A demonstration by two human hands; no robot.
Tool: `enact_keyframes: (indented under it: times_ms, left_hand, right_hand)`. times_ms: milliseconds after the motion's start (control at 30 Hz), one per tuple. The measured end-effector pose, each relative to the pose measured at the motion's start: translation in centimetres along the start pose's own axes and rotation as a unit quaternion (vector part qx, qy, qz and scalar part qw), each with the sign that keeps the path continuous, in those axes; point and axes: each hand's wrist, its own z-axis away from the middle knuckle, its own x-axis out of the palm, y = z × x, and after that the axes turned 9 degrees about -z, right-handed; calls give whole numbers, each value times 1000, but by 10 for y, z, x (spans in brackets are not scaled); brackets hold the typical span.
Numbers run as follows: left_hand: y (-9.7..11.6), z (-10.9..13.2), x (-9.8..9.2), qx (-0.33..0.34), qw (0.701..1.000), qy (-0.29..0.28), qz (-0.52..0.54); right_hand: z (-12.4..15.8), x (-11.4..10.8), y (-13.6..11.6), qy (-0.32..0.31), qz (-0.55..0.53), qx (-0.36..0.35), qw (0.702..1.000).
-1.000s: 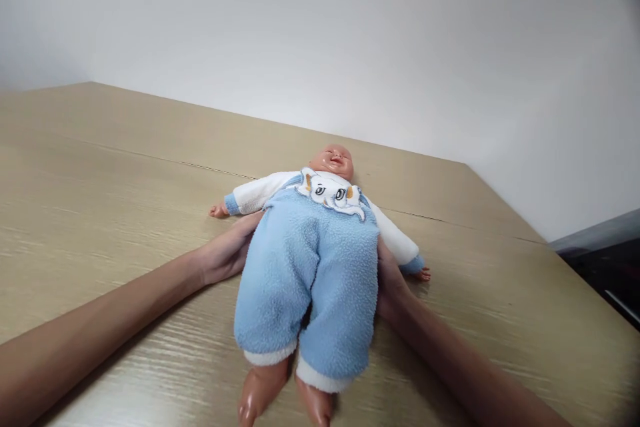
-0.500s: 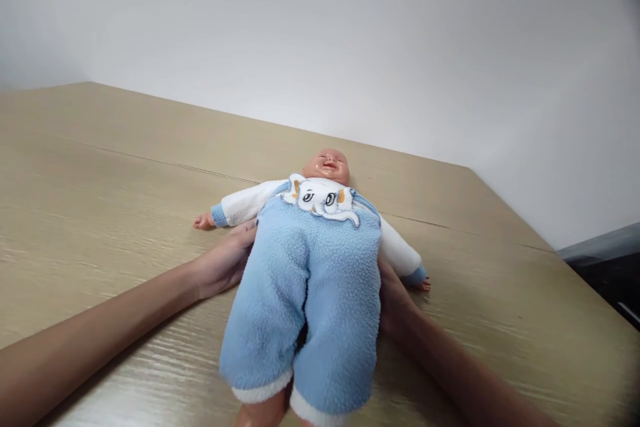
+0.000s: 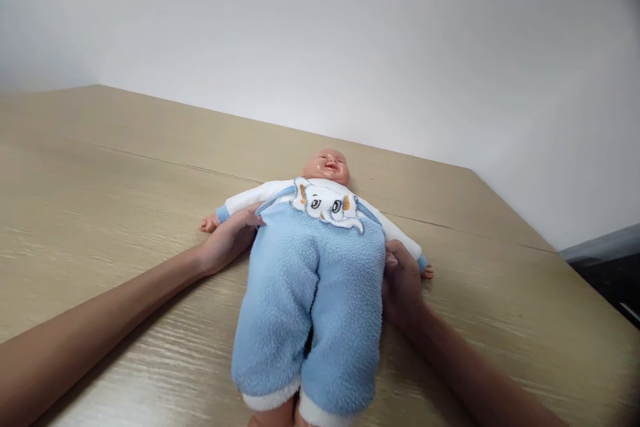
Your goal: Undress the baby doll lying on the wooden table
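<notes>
A baby doll (image 3: 313,280) lies on its back on the wooden table (image 3: 100,167), head toward the wall. It wears fluffy light-blue dungarees with a white elephant patch over a white top. My left hand (image 3: 230,240) grips the doll's side just under its outstretched arm, fingers pressed against the fleece. My right hand (image 3: 400,280) holds the other side at the waist, fingers curled into the fabric. The doll's feet run off the bottom edge of the picture.
A plain white wall (image 3: 320,47) rises right behind the table. The table's right edge (image 3: 595,280) drops off to a dark floor area. A seam (image 3: 150,160) runs across the tabletop.
The doll has shifted slightly right and up between my hands, both hands slid higher along its sides, and my right hand's fingers now show curled on the fleece.
</notes>
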Motion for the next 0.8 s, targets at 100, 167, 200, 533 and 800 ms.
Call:
enact_keyframes:
  times_ms: [100,167,200,533,800]
  left_hand:
    - [3,0,0,19,1000,0,-1]
    - [4,2,-1,29,1000,7,-7]
    - [4,3,-1,32,999,11,-16]
    - [14,1,-17,65,988,13,-138]
    - [23,-12,-9,34,977,19,-210]
  right_hand:
    - [4,12,-7,42,-11,-19,999]
    - [4,18,-11,14,-12,-20,1000]
    - [3,19,-14,-3,-10,-21,1000]
    - [-15,25,-39,-71,-52,-15,996]
    - [-34,4,-39,-88,39,22,995]
